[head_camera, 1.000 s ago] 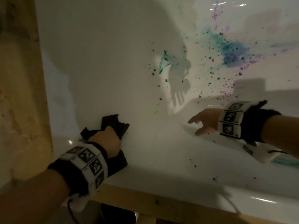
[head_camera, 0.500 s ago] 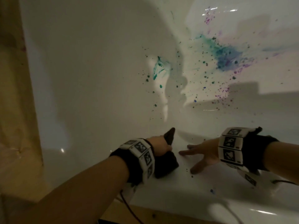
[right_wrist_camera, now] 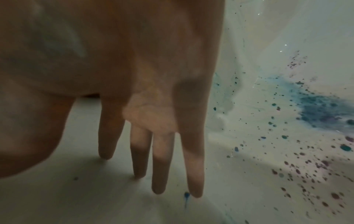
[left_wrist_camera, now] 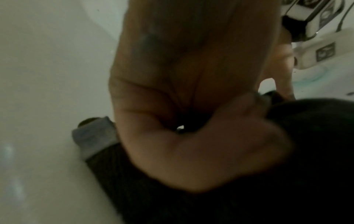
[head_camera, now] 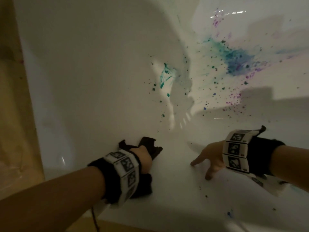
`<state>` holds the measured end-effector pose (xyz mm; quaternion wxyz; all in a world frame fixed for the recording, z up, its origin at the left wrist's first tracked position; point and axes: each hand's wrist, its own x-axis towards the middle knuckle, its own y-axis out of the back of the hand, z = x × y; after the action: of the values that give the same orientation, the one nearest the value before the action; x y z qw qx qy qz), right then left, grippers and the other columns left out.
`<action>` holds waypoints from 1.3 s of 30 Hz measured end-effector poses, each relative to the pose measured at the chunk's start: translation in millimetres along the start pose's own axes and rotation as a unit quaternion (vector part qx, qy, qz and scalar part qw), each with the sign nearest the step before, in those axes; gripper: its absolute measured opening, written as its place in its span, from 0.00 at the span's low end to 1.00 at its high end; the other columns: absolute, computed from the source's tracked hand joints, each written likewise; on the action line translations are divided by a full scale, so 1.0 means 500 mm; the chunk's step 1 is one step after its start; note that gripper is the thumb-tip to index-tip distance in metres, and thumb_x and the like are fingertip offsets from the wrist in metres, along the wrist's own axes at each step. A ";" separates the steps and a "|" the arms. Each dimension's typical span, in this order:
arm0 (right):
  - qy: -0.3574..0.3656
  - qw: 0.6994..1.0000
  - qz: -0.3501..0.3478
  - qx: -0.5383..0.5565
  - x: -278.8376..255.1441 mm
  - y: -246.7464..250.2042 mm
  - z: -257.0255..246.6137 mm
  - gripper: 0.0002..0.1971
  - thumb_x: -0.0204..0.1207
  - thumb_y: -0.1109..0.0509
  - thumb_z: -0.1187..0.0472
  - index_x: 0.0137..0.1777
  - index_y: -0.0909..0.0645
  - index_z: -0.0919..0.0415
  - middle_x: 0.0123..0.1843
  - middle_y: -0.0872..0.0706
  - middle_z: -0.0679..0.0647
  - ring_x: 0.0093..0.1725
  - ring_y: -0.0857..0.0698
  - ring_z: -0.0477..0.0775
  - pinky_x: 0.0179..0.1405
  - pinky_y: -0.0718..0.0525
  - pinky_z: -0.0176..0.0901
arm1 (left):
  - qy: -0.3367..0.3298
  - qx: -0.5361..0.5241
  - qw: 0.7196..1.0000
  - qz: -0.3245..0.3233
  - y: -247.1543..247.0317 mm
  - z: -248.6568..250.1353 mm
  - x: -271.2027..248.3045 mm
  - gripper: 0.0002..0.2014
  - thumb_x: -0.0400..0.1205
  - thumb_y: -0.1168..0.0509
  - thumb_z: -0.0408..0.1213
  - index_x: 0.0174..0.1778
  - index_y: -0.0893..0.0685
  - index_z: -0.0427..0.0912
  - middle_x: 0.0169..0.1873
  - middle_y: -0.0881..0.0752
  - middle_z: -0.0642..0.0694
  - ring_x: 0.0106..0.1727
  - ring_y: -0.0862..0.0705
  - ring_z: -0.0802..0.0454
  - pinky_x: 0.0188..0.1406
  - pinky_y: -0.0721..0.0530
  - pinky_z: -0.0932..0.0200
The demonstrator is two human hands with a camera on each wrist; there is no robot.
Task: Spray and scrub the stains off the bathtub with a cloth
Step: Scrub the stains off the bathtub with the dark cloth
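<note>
dark brown cloth point(head_camera: 147, 148) bunched under the left hand point(head_camera: 143, 159), lower centre of the head view, pressed on the white bathtub point(head_camera: 83, 81) wall. fingers curl round the wad in the left wrist view, so it's grasping the cloth, likely to keep it balled up for scrub pressure. right hand point(head_camera: 210, 158) at lower right, holding nothing, fingers point(right_wrist_camera: 193, 166) straight and spread with tips on the tub surface; looks like a brace while leaning in. no spray bottle visible.

stains point(head_camera: 237, 62): blue-teal blotch with purple haze in the upper right, a green smear point(head_camera: 164, 77) near centre, dark green and purple specks scattered between, down toward the right hand. one blue drip point(right_wrist_camera: 186, 195) just beside the little finger. cloth sits well apart from the main blotch, on wall that looks mostly clean. judging by that, most scrubbing is not yet done.
</note>
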<state>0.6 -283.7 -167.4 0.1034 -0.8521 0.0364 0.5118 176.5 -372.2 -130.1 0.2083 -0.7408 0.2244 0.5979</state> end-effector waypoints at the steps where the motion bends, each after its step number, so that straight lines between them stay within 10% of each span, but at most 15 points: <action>1: -0.004 1.000 0.012 0.002 0.000 0.006 0.001 0.34 0.76 0.32 0.47 0.79 0.42 0.40 0.80 0.38 0.52 0.79 0.38 0.56 0.75 0.38 0.48 | -0.021 -0.018 1.000 0.004 0.000 0.019 0.014 0.27 0.86 0.49 0.40 0.79 0.45 0.32 0.78 0.37 0.34 0.77 0.34 0.42 0.72 0.33 0.52; 3: -0.011 0.999 0.047 0.016 -0.005 0.022 0.008 0.32 0.77 0.33 0.48 0.80 0.42 0.42 0.80 0.36 0.51 0.78 0.37 0.54 0.75 0.39 0.45 | -0.059 -0.062 0.996 -0.008 0.010 0.057 0.037 0.29 0.87 0.51 0.43 0.82 0.53 0.37 0.81 0.48 0.36 0.81 0.42 0.43 0.78 0.41 0.47; 7: -0.010 0.970 0.195 0.143 0.000 0.070 0.046 0.27 0.79 0.39 0.45 0.78 0.36 0.46 0.76 0.28 0.47 0.74 0.30 0.50 0.75 0.38 0.44 | -0.126 -0.273 0.952 0.060 0.047 0.075 0.057 0.20 0.86 0.46 0.37 0.73 0.34 0.33 0.67 0.24 0.34 0.65 0.23 0.39 0.61 0.23 0.51; 12: 0.144 0.800 0.206 0.545 -0.002 0.131 0.044 0.28 0.77 0.34 0.56 0.75 0.35 0.41 0.69 0.24 0.42 0.68 0.26 0.49 0.64 0.24 0.54 | -0.221 -0.480 0.833 0.165 0.107 0.025 0.025 0.23 0.84 0.40 0.37 0.75 0.34 0.46 0.64 0.20 0.44 0.63 0.19 0.44 0.62 0.18 0.49; 15: 0.234 0.796 0.247 0.501 0.009 0.152 -0.005 0.38 0.73 0.29 0.59 0.78 0.44 0.38 0.65 0.26 0.38 0.64 0.23 0.44 0.62 0.20 0.45 | -0.253 -0.522 0.804 0.134 0.147 0.001 0.000 0.19 0.82 0.38 0.35 0.70 0.28 0.45 0.58 0.17 0.48 0.62 0.17 0.46 0.59 0.16 0.51; 19: 0.213 0.804 0.398 0.386 0.046 0.176 -0.048 0.43 0.71 0.25 0.57 0.79 0.48 0.38 0.66 0.28 0.38 0.63 0.25 0.40 0.67 0.27 0.39 | -0.278 -0.343 0.896 0.040 0.230 -0.076 -0.032 0.21 0.79 0.35 0.28 0.69 0.23 0.42 0.64 0.18 0.47 0.65 0.20 0.52 0.68 0.23 0.55; 22: 0.138 0.841 0.430 0.298 0.081 0.165 -0.085 0.45 0.75 0.30 0.51 0.80 0.60 0.39 0.76 0.41 0.52 0.65 0.24 0.55 0.67 0.23 0.44 | -0.159 -0.014 0.967 0.200 0.295 -0.146 -0.039 0.27 0.82 0.37 0.38 0.78 0.35 0.47 0.77 0.33 0.46 0.77 0.35 0.51 0.78 0.39 0.56; 25: 0.143 0.888 0.362 0.244 0.110 0.121 -0.145 0.42 0.79 0.39 0.45 0.78 0.70 0.37 0.81 0.59 0.51 0.71 0.29 0.59 0.70 0.25 0.47 | -0.002 0.266 0.922 0.282 0.342 -0.197 -0.027 0.50 0.76 0.33 0.54 0.82 0.63 0.47 0.81 0.64 0.43 0.82 0.63 0.47 0.80 0.57 0.45; 31: 0.123 0.916 0.326 0.199 0.153 0.075 -0.181 0.40 0.83 0.41 0.56 0.78 0.72 0.39 0.81 0.69 0.51 0.76 0.40 0.61 0.73 0.28 0.51 | 0.077 0.260 0.906 0.324 0.413 -0.211 0.003 0.71 0.57 0.23 0.63 0.79 0.72 0.47 0.77 0.75 0.38 0.80 0.70 0.42 0.79 0.61 0.40; 39: 0.068 0.870 0.442 0.209 0.199 0.161 -0.092 0.35 0.76 0.33 0.66 0.80 0.44 0.52 0.75 0.43 0.62 0.65 0.26 0.66 0.60 0.23 0.52 | 0.077 0.199 0.912 0.350 0.427 -0.205 0.021 0.75 0.55 0.17 0.54 0.78 0.73 0.48 0.76 0.76 0.37 0.79 0.72 0.39 0.77 0.64 0.38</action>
<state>73.9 -367.4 -245.4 0.0392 -0.7382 0.5216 0.4259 135.2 -605.9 -128.6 0.1105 -0.6014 0.5989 0.5171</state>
